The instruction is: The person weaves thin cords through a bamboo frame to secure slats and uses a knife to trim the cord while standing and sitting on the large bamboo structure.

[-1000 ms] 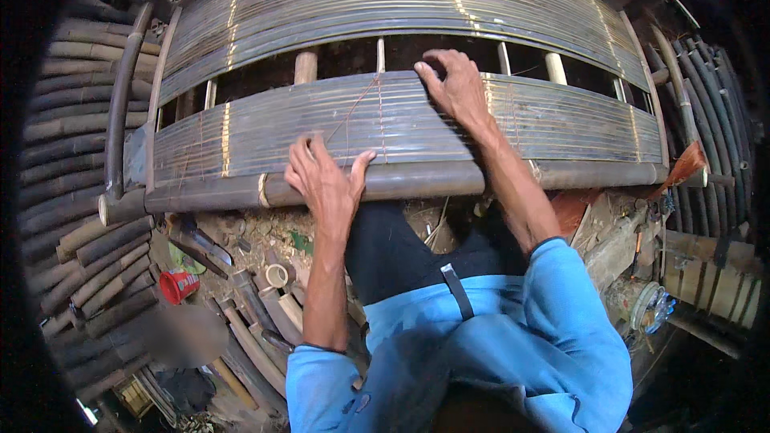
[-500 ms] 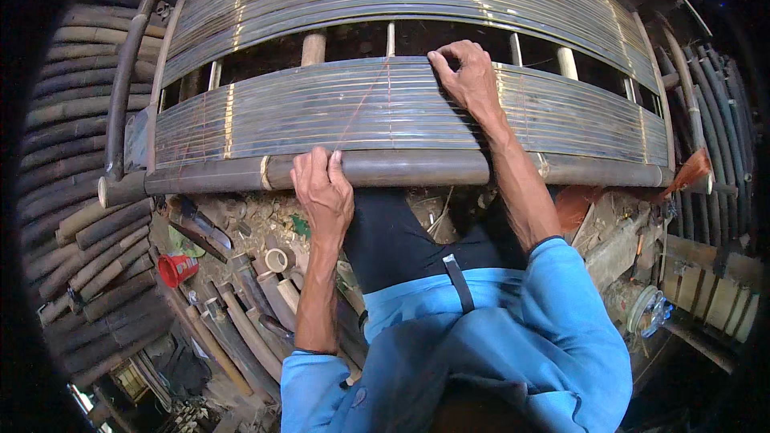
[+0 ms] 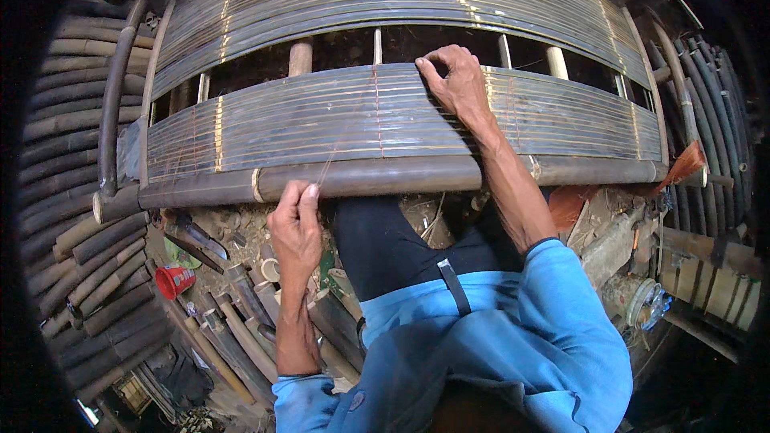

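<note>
My left hand (image 3: 295, 224) is closed in a pinch just below the front pole, gripping a thin reddish thread (image 3: 330, 160). The thread slants up across a near panel of dark bamboo slats (image 3: 281, 124) towards a stitched line near its middle. At that panel's far edge, my right hand (image 3: 459, 84) has its thumb and forefinger curled together. What those fingers hold, if anything, is too small to make out. A thick dark bamboo pole (image 3: 385, 176) runs along the panel's near edge, under my right forearm.
Beyond a dark gap with crossbars lies a second slat panel (image 3: 337, 8). Bamboo poles (image 3: 68, 136) are stacked at the left, and more poles (image 3: 714, 104) lean at the right. A red cup (image 3: 174, 281) and cut bamboo pieces (image 3: 233, 345) lie on the ground at lower left.
My left hand has moved left and down off the front pole, drawing the thread with it. My right hand stays at the panel's far edge. The whole view has shifted slightly.
</note>
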`<action>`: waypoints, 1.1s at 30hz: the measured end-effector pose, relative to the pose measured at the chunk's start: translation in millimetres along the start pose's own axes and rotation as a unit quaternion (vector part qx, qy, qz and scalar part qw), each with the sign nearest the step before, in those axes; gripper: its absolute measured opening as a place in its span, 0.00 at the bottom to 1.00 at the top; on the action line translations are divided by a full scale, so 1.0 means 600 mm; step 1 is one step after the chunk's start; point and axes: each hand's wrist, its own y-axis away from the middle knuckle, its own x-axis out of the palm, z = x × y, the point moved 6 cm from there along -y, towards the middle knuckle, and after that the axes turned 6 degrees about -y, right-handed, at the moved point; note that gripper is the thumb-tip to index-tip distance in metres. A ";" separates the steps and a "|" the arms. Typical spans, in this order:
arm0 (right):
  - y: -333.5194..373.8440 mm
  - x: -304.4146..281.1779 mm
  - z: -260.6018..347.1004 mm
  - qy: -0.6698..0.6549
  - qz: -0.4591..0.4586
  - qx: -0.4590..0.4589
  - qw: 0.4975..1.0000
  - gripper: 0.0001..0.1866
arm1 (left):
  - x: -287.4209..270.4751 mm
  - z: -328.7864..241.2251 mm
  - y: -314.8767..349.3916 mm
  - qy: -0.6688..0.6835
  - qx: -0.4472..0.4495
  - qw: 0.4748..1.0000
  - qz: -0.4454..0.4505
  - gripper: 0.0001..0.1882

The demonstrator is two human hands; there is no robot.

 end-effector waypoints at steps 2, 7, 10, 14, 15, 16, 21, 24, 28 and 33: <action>-0.001 0.003 0.003 -0.003 -0.002 -0.007 1.000 0.11 | -0.016 -0.001 0.003 -0.009 -0.026 1.000 0.012 0.11; -0.001 0.009 0.023 -0.018 0.027 0.002 0.999 0.10 | -0.061 0.009 -0.017 -0.135 -0.016 0.988 0.069 0.12; 0.000 0.014 0.027 -0.019 0.037 -0.009 0.999 0.10 | -0.093 0.009 -0.038 -0.144 0.070 0.986 -0.050 0.15; -0.002 0.032 0.047 -0.060 0.038 -0.057 0.996 0.13 | -0.117 0.007 -0.044 -0.059 -0.065 0.995 0.052 0.17; -0.003 0.036 0.067 -0.079 0.041 -0.074 0.993 0.14 | -0.122 0.007 -0.036 -0.064 -0.083 0.990 0.092 0.17; -0.002 0.040 0.089 -0.099 0.047 -0.089 0.990 0.14 | -0.125 0.013 -0.024 -0.068 -0.104 0.983 0.134 0.18; 0.012 0.049 0.181 -0.184 0.118 -0.170 0.961 0.21 | -0.187 -0.047 -0.016 0.129 0.073 0.987 0.053 0.21; 0.030 0.051 0.225 -0.234 0.138 -0.231 0.934 0.15 | -0.145 -0.089 -0.014 0.277 0.103 0.950 0.103 0.24; 0.040 0.057 0.215 -0.300 0.214 -0.187 0.911 0.16 | -0.112 -0.139 -0.012 0.476 0.143 0.851 0.168 0.28; 0.039 0.083 0.248 -0.280 0.142 -0.153 0.937 0.21 | -0.133 -0.107 0.014 0.356 0.122 0.923 0.075 0.27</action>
